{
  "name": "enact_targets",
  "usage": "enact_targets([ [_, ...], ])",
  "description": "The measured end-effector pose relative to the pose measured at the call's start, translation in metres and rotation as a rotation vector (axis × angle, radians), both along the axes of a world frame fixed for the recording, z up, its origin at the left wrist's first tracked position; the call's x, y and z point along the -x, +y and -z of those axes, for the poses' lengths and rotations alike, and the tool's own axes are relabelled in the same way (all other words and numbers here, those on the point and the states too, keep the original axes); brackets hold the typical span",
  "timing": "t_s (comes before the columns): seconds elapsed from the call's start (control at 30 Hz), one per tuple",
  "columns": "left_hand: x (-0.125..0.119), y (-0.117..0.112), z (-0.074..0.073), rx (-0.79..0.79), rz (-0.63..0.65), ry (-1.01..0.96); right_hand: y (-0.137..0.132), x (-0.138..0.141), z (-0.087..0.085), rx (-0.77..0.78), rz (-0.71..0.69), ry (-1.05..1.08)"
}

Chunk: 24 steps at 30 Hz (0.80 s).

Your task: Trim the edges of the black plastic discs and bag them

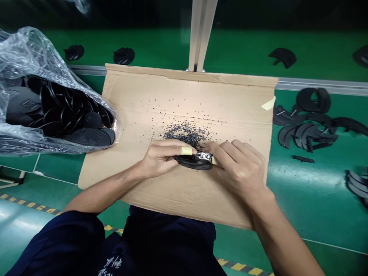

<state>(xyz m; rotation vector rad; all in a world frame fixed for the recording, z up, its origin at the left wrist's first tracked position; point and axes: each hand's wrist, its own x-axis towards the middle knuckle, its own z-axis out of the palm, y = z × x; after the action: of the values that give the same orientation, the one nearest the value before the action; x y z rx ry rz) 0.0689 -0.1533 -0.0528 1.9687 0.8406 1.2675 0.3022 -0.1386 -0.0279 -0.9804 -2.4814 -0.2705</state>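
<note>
My left hand [159,159] grips a curved black rubber sole piece [194,163] over a cardboard sheet [230,103], and one of its fingers is wrapped in beige tape. My right hand [238,170] holds small metal nippers [203,156], whose jaws rest against the edge of the piece. The handles are mostly hidden inside my right hand. Just beyond both hands, a scatter of black rubber crumbs [185,134] lies on the cardboard.
A clear plastic bag [28,50] full of black soles lies at the left, overlapping the cardboard. Several black rubber pieces [307,134] lie on the green surface to the right, with more beyond the cardboard's far edge. My dark trousers [169,237] fill the bottom of the view.
</note>
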Motion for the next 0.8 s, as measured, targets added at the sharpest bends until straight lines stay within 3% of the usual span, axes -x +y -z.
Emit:
enact_targets([
  [0.17,0.002,-0.002,-0.001,-0.013,0.011,0.017,-0.004,0.003,-0.005,-0.043,0.033,-0.028],
  [0.27,0.002,-0.001,0.0,-0.018,0.018,0.027,-0.004,0.003,-0.001,0.016,0.029,0.006],
  [0.33,0.002,0.0,0.0,-0.021,0.021,0.032,-0.003,0.002,0.004,0.119,0.005,0.066],
  [0.5,0.002,0.001,-0.003,-0.022,0.021,0.028,0.001,0.0,0.01,0.541,-0.13,0.412],
  [0.57,0.003,0.001,-0.004,-0.013,0.012,0.041,0.004,0.0,0.011,0.602,-0.109,0.478],
  [0.7,0.004,0.002,-0.002,0.016,0.001,0.114,0.008,0.0,0.016,0.412,0.06,0.265],
  [0.8,0.002,0.0,-0.002,0.061,-0.007,0.212,0.009,-0.001,0.018,0.318,0.076,0.122],
])
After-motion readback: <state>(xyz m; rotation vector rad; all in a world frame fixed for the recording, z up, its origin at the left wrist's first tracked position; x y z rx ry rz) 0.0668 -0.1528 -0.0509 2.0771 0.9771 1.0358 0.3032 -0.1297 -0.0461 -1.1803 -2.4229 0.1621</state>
